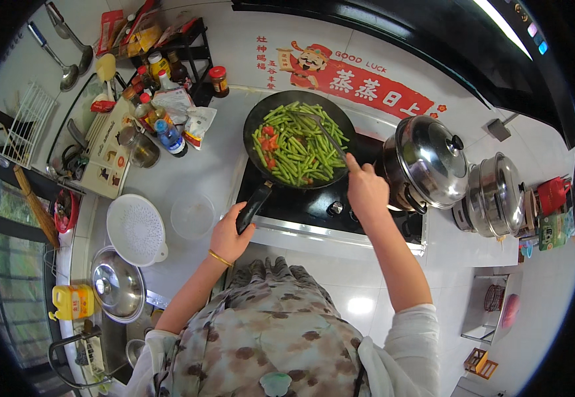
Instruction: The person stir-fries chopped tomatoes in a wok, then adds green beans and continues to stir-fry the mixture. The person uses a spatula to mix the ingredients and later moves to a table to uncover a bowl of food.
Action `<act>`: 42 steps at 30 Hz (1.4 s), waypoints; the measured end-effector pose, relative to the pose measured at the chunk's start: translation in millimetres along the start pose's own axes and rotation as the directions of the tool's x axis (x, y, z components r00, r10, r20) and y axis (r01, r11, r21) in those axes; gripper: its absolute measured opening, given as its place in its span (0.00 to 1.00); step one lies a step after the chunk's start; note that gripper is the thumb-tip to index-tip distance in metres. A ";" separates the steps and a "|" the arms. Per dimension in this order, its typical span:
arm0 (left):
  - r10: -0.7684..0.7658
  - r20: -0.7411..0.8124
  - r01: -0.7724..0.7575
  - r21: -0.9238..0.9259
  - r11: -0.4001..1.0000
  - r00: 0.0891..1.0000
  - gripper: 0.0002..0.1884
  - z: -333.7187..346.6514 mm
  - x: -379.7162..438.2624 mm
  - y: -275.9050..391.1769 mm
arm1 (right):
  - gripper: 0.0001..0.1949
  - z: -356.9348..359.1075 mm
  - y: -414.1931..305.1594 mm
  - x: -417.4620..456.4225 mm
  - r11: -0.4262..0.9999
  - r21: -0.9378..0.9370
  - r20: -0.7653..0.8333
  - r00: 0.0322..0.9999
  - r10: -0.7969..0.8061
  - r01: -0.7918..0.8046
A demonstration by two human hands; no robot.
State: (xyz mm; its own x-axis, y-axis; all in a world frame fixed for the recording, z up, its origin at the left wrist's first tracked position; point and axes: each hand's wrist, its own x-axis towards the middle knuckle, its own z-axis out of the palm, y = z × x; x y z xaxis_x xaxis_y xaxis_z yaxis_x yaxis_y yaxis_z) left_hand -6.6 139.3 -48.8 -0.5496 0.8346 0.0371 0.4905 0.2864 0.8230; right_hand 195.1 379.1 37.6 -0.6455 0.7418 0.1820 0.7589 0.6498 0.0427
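Observation:
A dark wok (pixel 253 158) stands on the left part of the black glass gas stove (pixel 292 204). Cut green beans (pixel 303 149) fill it, with red tomato pieces (pixel 269 143) gathered at the left side. My left hand (pixel 231 232) grips the wok's black handle (pixel 253 207), which points toward me. In my right hand (pixel 368 188) is the shaft of a metal spatula (pixel 332 139). Its head rests among the beans near the far side of the wok, partly covered by them.
Right of the wok stands a lidded steel pot (pixel 431 164), with a steamer (pixel 496 193) beyond it. Left on the counter are a white colander (pixel 136 231), a clear bowl (pixel 193 216), a glass jar (pixel 141 149) and several sauce bottles (pixel 170 139). A range hood (pixel 391 34) overhangs the back.

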 end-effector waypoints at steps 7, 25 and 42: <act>0.066 0.058 -0.081 0.312 0.947 0.996 0.28 -4.2 13.2 15.1 | 0.31 3.9 -2.3 -51.3 0.998 0.012 0.088 0.994 -0.068 0.067; -0.143 0.182 0.030 0.512 0.858 0.973 0.22 9.5 51.6 28.5 | 0.24 -20.3 22.7 -37.4 0.977 0.214 0.021 1.000 -0.003 -0.001; -0.123 0.159 0.034 0.472 0.881 0.980 0.25 7.0 36.5 18.8 | 0.10 -121.9 70.4 56.0 0.926 0.153 0.734 0.667 0.128 -0.345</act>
State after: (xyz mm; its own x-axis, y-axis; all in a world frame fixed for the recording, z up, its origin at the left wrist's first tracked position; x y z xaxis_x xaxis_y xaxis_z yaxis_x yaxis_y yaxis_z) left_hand -12.8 178.4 -35.9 -0.4910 0.8573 -0.1547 0.7328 0.5025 0.4588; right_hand 222.9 446.2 170.5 -0.3973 0.6993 -0.5942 0.9123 0.3713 -0.1730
